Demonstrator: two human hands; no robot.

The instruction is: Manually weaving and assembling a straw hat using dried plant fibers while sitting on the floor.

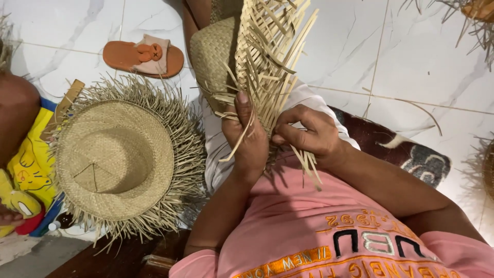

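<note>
Two bare hands were seen from the head camera, both closed on a half-woven straw hat (257, 56) held up in front of the chest. The left hand (250, 135) was wrapped round the lower edge of the weave, its thumb laid flat along the strips and one loose strip pressed under it. The right hand (309, 133) was set just beside it, its fingers (288, 135) pressed together in a pinch on a few strips. The unwoven strips (272, 31) were fanned upward and away from the fingers, their long axis running roughly from the hands towards the top of the view, while short cut ends hung below the right hand. The woven crown was turned to the left of the strips. Both hands were touching the work, the left slightly nearer the crown.

A finished straw hat with a fringed brim (121, 157) was lying crown-up at the left, well apart from the hands. An orange sandal (142, 55) was lying beyond it on the white tiled floor (411, 62). A yellow printed cloth (28, 170) was visible at the far left.
</note>
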